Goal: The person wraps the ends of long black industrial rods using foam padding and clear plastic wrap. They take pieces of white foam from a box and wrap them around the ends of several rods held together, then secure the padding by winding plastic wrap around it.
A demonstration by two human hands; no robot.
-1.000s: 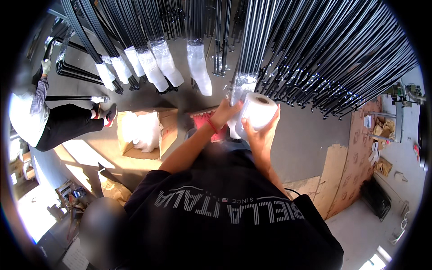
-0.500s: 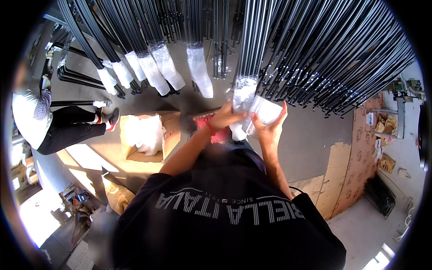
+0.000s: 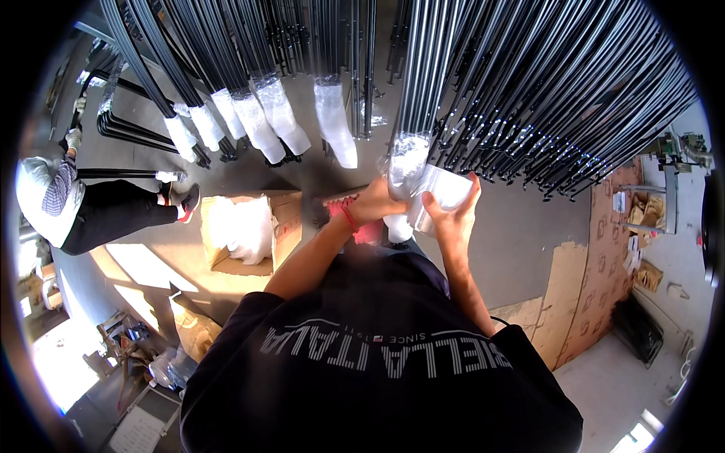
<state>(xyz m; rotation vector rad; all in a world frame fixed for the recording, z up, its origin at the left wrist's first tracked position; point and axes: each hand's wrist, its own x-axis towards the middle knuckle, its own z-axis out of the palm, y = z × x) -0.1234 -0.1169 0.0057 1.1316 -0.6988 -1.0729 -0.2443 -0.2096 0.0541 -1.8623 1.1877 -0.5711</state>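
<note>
We see the left hand [image 3: 377, 202] clasping the film-wrapped rod bundle [image 3: 406, 162] (shiny), the right hand [image 3: 451, 213] gripping the film roll [image 3: 439, 189] at three o'clock.

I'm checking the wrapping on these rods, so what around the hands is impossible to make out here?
Head view only:
- Left hand: fingertips hidden behind the wrapped rod bundle.
- Right hand: palm covered by the roll of clear film.
- The bundle's lower end: hidden by both hands.
- Cardboard box: white contents glare-washed.

Black printed T-shirt [image 3: 377, 377], red wristband [image 3: 348, 219]
</note>
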